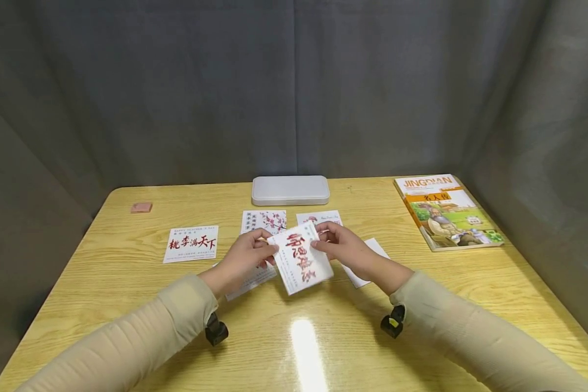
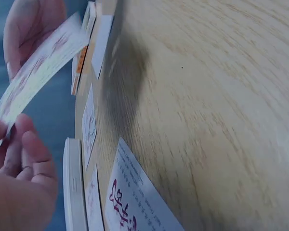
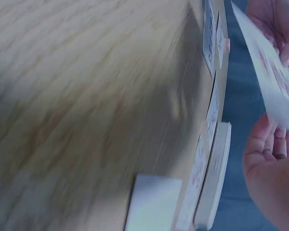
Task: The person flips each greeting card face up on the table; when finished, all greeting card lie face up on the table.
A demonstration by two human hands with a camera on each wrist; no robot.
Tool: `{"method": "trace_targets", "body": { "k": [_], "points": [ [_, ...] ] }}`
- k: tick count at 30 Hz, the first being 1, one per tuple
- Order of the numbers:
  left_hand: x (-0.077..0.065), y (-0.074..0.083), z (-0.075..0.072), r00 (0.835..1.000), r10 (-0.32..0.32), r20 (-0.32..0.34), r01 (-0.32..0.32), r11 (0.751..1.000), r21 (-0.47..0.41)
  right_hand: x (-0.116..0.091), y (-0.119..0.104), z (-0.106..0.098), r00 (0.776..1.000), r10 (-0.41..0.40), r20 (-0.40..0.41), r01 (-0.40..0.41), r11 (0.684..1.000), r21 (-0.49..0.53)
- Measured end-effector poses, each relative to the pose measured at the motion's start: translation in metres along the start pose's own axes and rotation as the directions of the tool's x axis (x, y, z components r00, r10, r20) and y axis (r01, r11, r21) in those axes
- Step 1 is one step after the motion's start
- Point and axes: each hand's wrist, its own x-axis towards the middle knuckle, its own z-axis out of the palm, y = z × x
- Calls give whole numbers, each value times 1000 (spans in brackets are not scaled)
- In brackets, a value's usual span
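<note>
A white card with red brush-style characters is held up over the table, tilted, its printed face toward the head camera. My left hand pinches its left edge between thumb and fingers. On the opposite upper edge, my right hand grips it the same way. In the left wrist view the card bows slightly between both hands. Below and behind it lie a plum-blossom card, a floral card, a partly covered card under my left hand, and a white card beside my right forearm.
Another card with red characters lies at the left, near a small pink block. A white case stands at the table's back edge. A picture-covered book lies at the back right. Grey curtains surround the table.
</note>
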Motion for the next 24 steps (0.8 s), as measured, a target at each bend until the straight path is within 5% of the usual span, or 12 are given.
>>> {"method": "trace_targets", "body": {
  "k": [5,11,15,20,22,24],
  "points": [
    [0,0,-6,996,-23,-92,4,980,-199,-2,7,-5,999,37,14,-39,976,212],
    [-4,1,-7,998,-43,-39,35,982,-187,0,10,-5,1000,19,-23,-11,947,320],
    [-5,-4,-6,997,-80,2,80,991,-104,-1,7,-8,998,40,-49,-25,961,276],
    [-8,-5,-3,995,-38,-90,48,993,105,-1,9,-15,994,109,19,-110,983,145],
    [-10,-3,-1,997,23,-76,-3,968,249,-1,11,-17,988,143,62,-148,986,83],
    [-11,-3,3,996,91,-10,-79,912,402,-2,14,-18,981,170,91,-174,984,29]
  ]
}}
